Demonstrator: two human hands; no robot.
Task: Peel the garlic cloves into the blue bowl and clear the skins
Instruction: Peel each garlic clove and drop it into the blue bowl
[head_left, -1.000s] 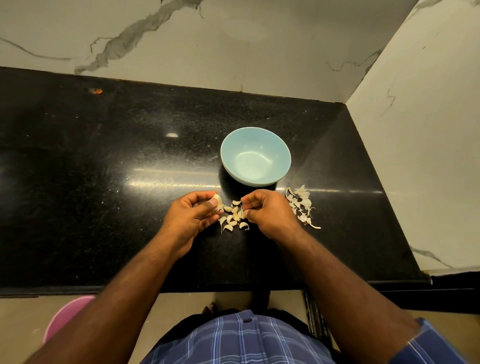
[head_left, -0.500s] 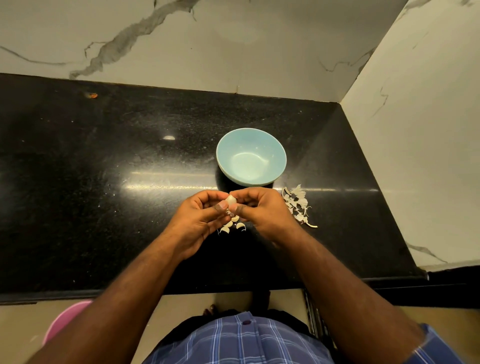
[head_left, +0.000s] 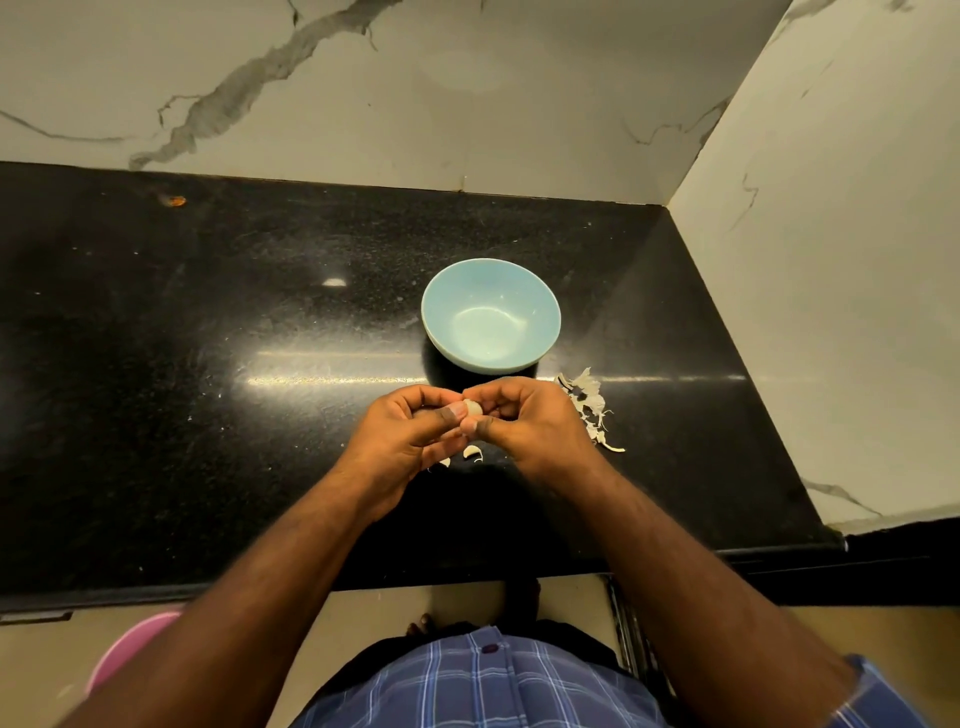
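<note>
The bowl (head_left: 491, 315) stands on the counter (head_left: 208, 364), toward its right end, near the corner of the walls. Just before it the left hand (head_left: 402, 441) and right hand (head_left: 530, 431) meet, a clove (head_left: 472, 408) between their fingertips. Cloves (head_left: 471, 453) lie on the counter under the hands. Skins (head_left: 589, 410) lie right of the right hand, before and right of the bowl
</note>
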